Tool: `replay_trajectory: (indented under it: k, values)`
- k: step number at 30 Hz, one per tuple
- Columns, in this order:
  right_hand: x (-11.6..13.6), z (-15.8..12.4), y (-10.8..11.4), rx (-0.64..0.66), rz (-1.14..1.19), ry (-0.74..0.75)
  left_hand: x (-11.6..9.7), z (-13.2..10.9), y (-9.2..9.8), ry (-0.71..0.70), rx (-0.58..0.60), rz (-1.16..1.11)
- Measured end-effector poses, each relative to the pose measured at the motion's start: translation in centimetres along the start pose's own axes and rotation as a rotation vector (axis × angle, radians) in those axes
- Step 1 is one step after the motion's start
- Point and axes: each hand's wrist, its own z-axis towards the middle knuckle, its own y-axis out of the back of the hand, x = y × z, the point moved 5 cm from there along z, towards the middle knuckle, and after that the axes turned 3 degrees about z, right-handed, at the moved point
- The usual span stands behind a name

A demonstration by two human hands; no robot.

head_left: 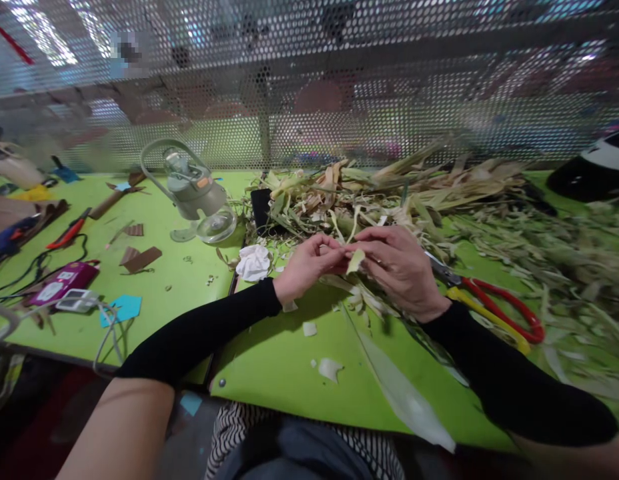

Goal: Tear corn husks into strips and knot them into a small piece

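My left hand [309, 263] and my right hand [394, 270] meet above the green table, fingers pinched close together. Between them is a pale green strip of corn husk [356, 260]; a narrow forked end pokes up behind the fingers. My fingers partly hide the strip. Below the right hand lie more torn husk pieces [364, 297], and a long pale husk leaf [402, 383] stretches toward the table's front edge. Beside the right wrist rest scissors with red handles [509, 310] and a yellow-handled tool [482, 317]. A crumpled white tissue [253, 263] sits left of the left hand.
A heap of dry corn husks [339, 183] lies behind my hands, with shredded husk [579, 267] at right. A black phone [261, 210] leans by the heap. Further left stand a handled bottle [194, 193], a magenta device [64, 283] and cables. A perforated metal screen [289, 87] rises behind.
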Motion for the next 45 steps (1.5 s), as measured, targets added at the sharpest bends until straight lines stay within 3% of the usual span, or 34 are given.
replay_trajectory:
  k: [7,10,13,17,25,31,36,39,45]
  values:
    - [-2.8,-0.3,-0.9,-0.056,0.443,-0.508,-0.1,0.1,0.0,-0.184,0.087,0.174]
    - [-2.6,-0.2,-1.2,-0.016,0.567,-0.592,0.0,0.0,0.0,-0.200,0.094,0.201]
    - [-2.1,-0.1,-1.3,-0.006,0.605,-0.627,0.0,-0.2,-0.2,-0.169,0.097,0.188]
    - [-2.2,-0.2,-1.3,-0.115,0.579,-0.682,0.1,-0.3,-0.5,-0.129,0.109,0.171]
    - [-1.4,-1.2,-1.7,-0.287,0.419,-0.618,1.1,-0.4,-0.5,-0.161,0.070,0.192]
    - [0.1,-1.1,-1.1,-0.131,0.034,-0.273,1.2,-0.4,-0.6,-0.149,0.118,0.143]
    - [0.3,-0.2,-0.8,-0.023,0.061,-0.194,1.1,-0.4,-0.8,-0.124,0.115,0.100]
    - [0.0,0.0,-0.9,0.019,0.153,-0.270,1.1,-0.4,-0.6,-0.138,0.114,0.147]
    - [-1.9,-0.3,-1.4,0.083,0.423,-0.643,0.8,-0.3,-0.2,-0.189,0.075,0.413]
